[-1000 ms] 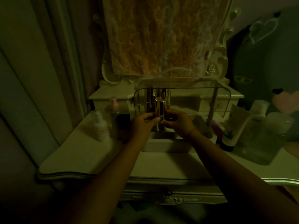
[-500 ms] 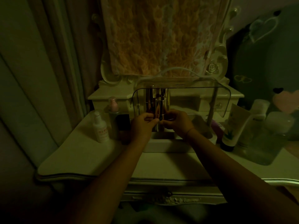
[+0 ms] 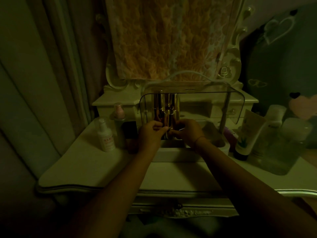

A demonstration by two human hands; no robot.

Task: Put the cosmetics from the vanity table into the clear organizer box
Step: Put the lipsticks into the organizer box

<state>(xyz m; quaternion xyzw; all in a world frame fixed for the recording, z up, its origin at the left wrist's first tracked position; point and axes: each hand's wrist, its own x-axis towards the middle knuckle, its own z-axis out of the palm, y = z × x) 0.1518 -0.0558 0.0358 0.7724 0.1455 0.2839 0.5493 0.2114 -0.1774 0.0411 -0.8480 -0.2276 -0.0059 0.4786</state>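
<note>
The clear organizer box (image 3: 214,103) stands at the middle of the white vanity table (image 3: 89,169), its transparent lid raised. Several tall gold bottles (image 3: 165,107) stand upright in its left part. My left hand (image 3: 150,134) and my right hand (image 3: 187,133) meet at the base of the front gold bottle, fingertips pinched on it from both sides. The bottle's foot is hidden behind my fingers. The scene is very dim.
Left of the box stand a white pump bottle (image 3: 105,136), a pink-capped bottle (image 3: 118,112) and a dark box (image 3: 130,133). Right of it are a green-printed tube (image 3: 247,136) and clear bottles (image 3: 281,145). A covered mirror (image 3: 171,36) rises behind.
Both hands have sunk slightly with the gold bottle, lowering it further into the organizer box. The rest is unchanged.
</note>
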